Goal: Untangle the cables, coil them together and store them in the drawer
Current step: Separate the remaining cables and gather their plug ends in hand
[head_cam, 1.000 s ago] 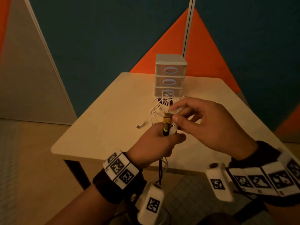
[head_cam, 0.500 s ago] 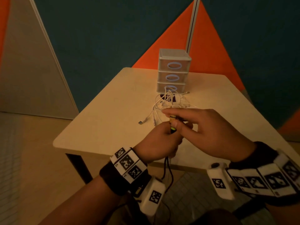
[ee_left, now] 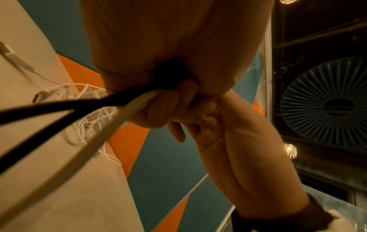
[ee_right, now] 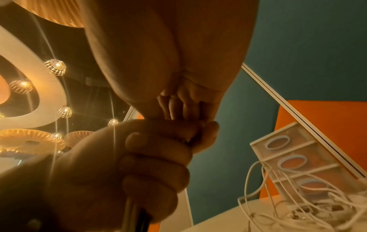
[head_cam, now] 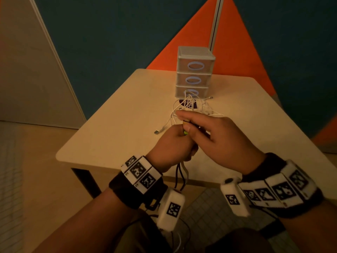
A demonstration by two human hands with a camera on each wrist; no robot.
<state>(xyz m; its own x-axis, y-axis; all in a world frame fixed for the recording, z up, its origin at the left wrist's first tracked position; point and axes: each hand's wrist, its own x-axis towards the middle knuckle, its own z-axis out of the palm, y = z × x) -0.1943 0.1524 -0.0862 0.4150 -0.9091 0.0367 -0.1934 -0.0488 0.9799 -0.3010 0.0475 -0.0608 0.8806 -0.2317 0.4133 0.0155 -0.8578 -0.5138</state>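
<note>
Head view: compared with the frame half a second before, the left hand (head_cam: 173, 143) and right hand (head_cam: 217, 136) sat in much the same place above the near part of the tabletop (head_cam: 113, 125), and the right hand had closed further over the plug, so less of its yellow-green tip (head_cam: 185, 132) showed. The left hand was curled round a bundle of dark and pale cables (head_cam: 180, 172) that hung down below the fist toward the table's near edge. The right thumb and forefinger pinched the plug end just above the left fist. Behind the hands lay a tangle of white cables (head_cam: 189, 106), one loose connector (head_cam: 156, 132) lying apart to the left. The three-drawer unit (head_cam: 194, 73) stood just behind the tangle, all drawers closed.

Left wrist view: the left fingers (ee_left: 158, 109) were wrapped round two black cables (ee_left: 59, 105) and a pale one (ee_left: 95, 141). The right hand (ee_left: 238, 149) touched it from below. White cables (ee_left: 89, 122) lay on the tabletop beyond.

Right wrist view: the right fingers (ee_right: 178, 106) were curled and pressed against the left hand (ee_right: 139, 172), which gripped the cables (ee_right: 137, 219). The drawer unit (ee_right: 294, 160) stood to the right, with white cables (ee_right: 298, 204) heaped against its lowest drawer.
</note>
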